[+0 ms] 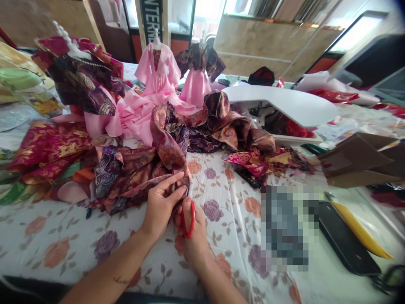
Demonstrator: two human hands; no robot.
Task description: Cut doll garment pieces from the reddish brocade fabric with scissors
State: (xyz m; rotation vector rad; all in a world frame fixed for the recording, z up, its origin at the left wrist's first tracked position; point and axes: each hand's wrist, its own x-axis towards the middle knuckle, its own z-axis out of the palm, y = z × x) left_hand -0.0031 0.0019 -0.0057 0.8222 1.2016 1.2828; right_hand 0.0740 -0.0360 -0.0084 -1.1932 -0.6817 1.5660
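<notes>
Rust-coloured patterned brocade fabric with a purple paisley side lies bunched across the tablecloth in front of me. My left hand pinches its near edge between thumb and fingers. Just right of it, my right hand holds red-handled scissors, the thumb through one loop. The scissor blades are hidden behind the fabric and my fingers, so how far apart they are does not show. Magenta and gold brocade lies to the left, and small scraps of similar cloth lie to the right.
Small dress forms wear a pink robe, a pink skirt and a dark patterned garment at the back. A white board covers part of a box. At right are a cardboard box and a black phone-like object.
</notes>
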